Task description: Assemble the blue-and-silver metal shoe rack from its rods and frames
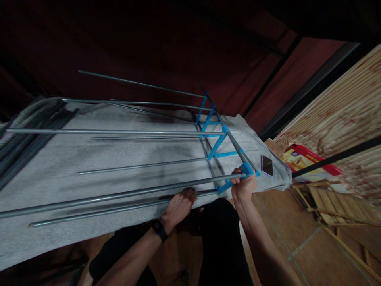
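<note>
A partly assembled rack of grey metal rods and blue plastic connectors lies on a table draped in a pale grey cloth (143,149). My right hand (244,186) is closed around the near blue corner connector (247,169), where a long upper rod (125,194) meets it. Farther left, my left hand (182,201) is wrapped over the lower front rod (119,208), close to the table's near edge; its fingertips are hidden. More blue connectors (216,147) run away from me along a crossbar, each with rods pointing left. Several rods end free on the left.
A bundle of dark grey tubes (32,135) lies at the table's left end. To the right, a phone (267,165) rests on the cloth. Beyond the table's right end are a red and yellow box (309,161) and a slatted wooden piece (336,204) on the tiled floor.
</note>
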